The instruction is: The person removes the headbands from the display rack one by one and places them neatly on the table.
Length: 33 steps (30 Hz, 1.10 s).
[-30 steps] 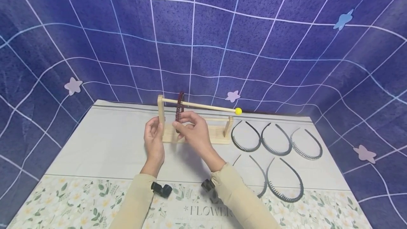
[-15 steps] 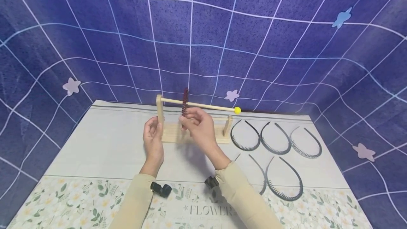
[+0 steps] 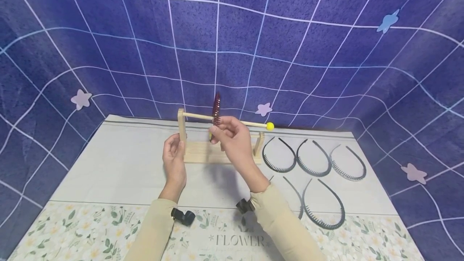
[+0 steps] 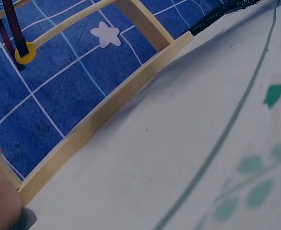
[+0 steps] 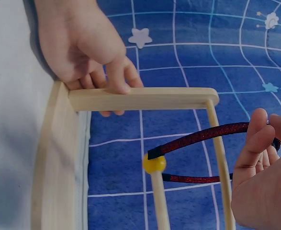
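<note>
A wooden rack has a pale base [image 3: 197, 156] and a left post [image 3: 182, 128]. Its upper rod [image 3: 197, 116] ends in a yellow ball [image 3: 270, 126]. My left hand [image 3: 174, 158] holds the left post low down, thumb in front. My right hand [image 3: 235, 140] pinches a dark red toothed headband [image 3: 217, 106] at its bend. In the right wrist view the headband's two arms [image 5: 197, 136] pass on either side of the upper rod. Their dark tips lie by the yellow ball [image 5: 154, 164] of the lower rod, one overlapping it.
Several black toothed headbands [image 3: 279, 170] lie in two rows on the white table [image 3: 108, 160] right of the rack; the right forearm partly covers one. A floral cloth [image 3: 90, 228] runs along the front. Behind hangs a blue curtain [image 3: 145, 59] with stars.
My right hand has moved the red headband rightward along the upper rod and slightly up, away from the left post. My left hand stays on the post.
</note>
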Available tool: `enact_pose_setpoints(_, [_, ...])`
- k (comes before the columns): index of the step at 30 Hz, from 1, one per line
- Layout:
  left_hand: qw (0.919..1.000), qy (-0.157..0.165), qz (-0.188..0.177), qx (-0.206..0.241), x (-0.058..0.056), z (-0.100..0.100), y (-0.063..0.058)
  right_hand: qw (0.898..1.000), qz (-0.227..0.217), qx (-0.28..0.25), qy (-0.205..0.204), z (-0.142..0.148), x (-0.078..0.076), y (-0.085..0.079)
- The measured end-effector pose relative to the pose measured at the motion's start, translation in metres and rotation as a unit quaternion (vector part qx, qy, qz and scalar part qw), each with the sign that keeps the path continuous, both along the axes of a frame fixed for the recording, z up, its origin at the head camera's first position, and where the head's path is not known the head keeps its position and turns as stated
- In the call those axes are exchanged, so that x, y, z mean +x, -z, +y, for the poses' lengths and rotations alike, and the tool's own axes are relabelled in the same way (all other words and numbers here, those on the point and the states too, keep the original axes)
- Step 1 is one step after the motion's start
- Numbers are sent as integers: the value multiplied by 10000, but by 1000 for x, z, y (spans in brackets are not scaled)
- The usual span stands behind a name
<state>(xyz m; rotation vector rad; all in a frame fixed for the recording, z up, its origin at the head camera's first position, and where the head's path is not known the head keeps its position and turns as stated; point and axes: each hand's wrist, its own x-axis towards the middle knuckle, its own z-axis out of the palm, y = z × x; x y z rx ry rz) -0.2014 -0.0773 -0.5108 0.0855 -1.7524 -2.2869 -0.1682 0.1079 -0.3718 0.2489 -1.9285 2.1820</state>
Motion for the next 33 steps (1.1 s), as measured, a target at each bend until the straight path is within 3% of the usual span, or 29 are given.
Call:
enact_pose_setpoints(16, [9997,-96,29,210,-1,0,1,9995,221,-36,221,26,6,-12])
enact_pose_setpoints(33, [9997,-131,116,188,-2,1,3,9980,359,230,461,69,18,-7])
